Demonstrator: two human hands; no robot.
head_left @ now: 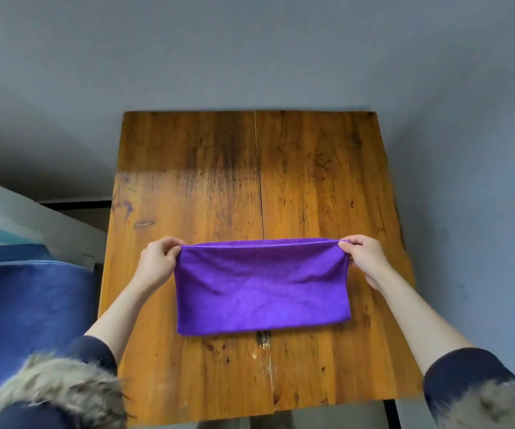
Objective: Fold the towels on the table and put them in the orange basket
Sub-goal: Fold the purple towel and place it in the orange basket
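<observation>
On table (206,187), hand-pinched purple towel (262,289)

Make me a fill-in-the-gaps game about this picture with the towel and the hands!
1. The towel on the table is the colour ____.
2. The left hand and the right hand each pinch a far ____ of the towel.
3. The table is made of ____.
4. The number of towels on the table is ____.

Missing words: purple; corner; wood; one
</observation>
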